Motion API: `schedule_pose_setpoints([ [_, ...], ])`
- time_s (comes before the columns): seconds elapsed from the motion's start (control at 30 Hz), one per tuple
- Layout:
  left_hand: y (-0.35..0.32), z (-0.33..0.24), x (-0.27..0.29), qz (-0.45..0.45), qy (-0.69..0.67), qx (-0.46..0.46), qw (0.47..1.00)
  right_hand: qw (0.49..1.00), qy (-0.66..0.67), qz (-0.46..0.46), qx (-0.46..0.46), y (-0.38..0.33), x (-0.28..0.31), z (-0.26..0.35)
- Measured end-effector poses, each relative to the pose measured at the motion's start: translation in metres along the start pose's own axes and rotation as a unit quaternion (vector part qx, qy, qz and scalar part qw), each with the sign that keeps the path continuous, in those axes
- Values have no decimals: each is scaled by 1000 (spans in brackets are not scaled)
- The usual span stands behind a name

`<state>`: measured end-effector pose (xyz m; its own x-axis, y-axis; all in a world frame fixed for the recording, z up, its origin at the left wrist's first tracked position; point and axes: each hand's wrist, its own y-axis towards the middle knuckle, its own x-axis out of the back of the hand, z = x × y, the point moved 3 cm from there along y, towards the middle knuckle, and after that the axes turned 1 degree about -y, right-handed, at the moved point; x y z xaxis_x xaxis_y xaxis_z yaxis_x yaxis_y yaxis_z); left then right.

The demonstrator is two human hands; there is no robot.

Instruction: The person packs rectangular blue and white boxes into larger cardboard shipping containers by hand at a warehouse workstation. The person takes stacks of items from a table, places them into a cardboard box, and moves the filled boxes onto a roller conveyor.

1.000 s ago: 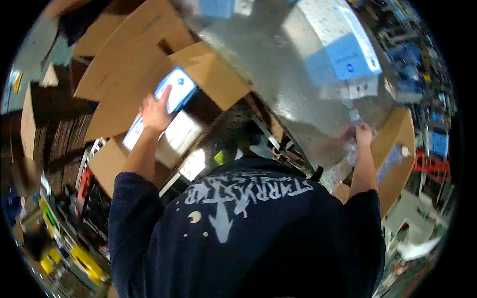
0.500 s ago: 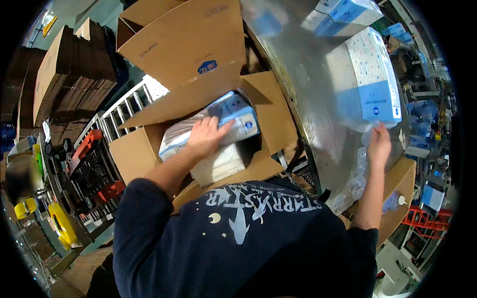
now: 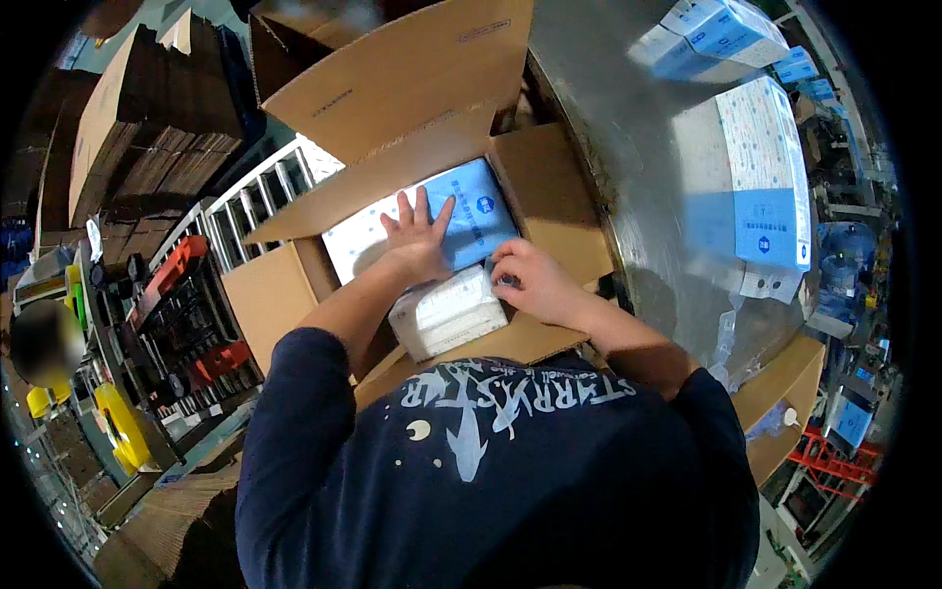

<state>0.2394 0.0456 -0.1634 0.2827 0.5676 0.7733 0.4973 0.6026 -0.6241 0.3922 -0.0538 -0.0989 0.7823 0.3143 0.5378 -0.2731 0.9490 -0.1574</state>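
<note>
Presently, the left hand [image 3: 417, 240] lies flat, fingers spread, on a blue-and-white plastic-wrapped tissue pack [image 3: 432, 228] inside the open brown cardboard carton [image 3: 549, 187]; the right hand [image 3: 535, 285], fingers curled, grips that pack's near edge.

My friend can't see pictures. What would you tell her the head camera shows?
Two hands press blue tissue packs down into an open cardboard box: left hand flat on top, right hand at the edge. More packs sit on a shiny metal table beside it.

One head-worn fisheye view looks steeply down, close over the open cardboard box [image 3: 412, 147]; its rim bends, probably distorting the far metal table [image 3: 628, 177]
</note>
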Motion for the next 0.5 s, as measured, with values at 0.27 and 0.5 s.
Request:
schedule_pose_setpoints([
  [0.27, 49, 68, 29, 206, -314, -115, 920, 981, -149, -111, 51, 43, 39, -11],
  [0.5, 81, 101, -67, 116, -558, -182, 801, 894, -446, 21, 52, 93, 14, -26],
])
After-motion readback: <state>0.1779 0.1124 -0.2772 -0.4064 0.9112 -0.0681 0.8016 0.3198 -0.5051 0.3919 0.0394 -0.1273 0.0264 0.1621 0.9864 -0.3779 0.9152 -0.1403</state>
